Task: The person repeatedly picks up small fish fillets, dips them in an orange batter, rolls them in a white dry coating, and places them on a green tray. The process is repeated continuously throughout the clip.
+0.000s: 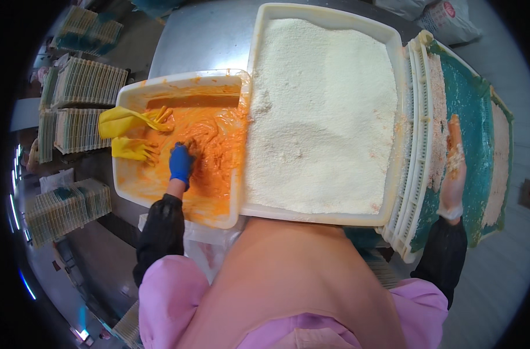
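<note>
My left hand (181, 163), in a blue glove, reaches into a white tub (119, 174) of wet orange mixture (212, 174). Its fingertips are sunk in a thick clump there, so their pose is hidden. Over on the right, my right hand (454, 174) wears a clear glove smeared with orange and pale crumbs. Its fingers stretch out straight, lying along a green mesh drying tray (468, 87) beside a strip of pinkish crumbed pieces (437, 116). Between my hands sits a large white tray (401, 52) filled with off-white breading powder (323, 116), with a shallow hollow near its middle.
Two yellow rubber gloves (125, 122) hang over the tub's left rim, fingers in the mixture. The containers stand on a metal table (204, 41). White-framed trays (410, 174) are stacked at right. Racks of trays (87, 81) stand at far left; sacks (448, 20) lie at the back right.
</note>
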{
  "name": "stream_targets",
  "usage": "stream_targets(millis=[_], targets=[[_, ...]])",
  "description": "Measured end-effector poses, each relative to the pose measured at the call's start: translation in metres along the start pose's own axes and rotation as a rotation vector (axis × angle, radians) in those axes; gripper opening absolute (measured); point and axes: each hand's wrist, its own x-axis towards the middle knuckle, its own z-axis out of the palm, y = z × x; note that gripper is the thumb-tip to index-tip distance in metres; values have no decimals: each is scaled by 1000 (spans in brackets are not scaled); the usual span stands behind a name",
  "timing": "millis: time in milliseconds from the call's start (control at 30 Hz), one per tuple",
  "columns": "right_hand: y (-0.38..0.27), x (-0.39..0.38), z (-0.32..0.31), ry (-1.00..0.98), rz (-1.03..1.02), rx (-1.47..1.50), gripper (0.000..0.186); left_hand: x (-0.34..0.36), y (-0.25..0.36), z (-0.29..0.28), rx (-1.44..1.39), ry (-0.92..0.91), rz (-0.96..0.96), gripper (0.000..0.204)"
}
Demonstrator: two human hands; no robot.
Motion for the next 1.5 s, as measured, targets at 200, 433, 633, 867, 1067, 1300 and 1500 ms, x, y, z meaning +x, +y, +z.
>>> stream_targets(millis=[200,433,633,867,1067,1300,1500], targets=[[3,-68,73,-450,-69,-278,51,2,20,1,192,-6,8,26],[93,-117,183,-914,-249,-549,53,9,12,0,250,-42,102,30],[144,-97,161,-973,-21,-978,65,22,-23,-2,-921,-49,-43,28],[172,-97,63,-575,163,-804,55,-31,143,-111,-1051,-483,390,20],[236,-66,74,-30,362,50,41,-72,203,-59,-34,-169,828,16],[148,-94,196,-390,-198,-696,48,-46,156,-83,-201,321,846,17],[142,-81,125,-431,114,-661,33,-38,70,-54,13,147,518,25]])
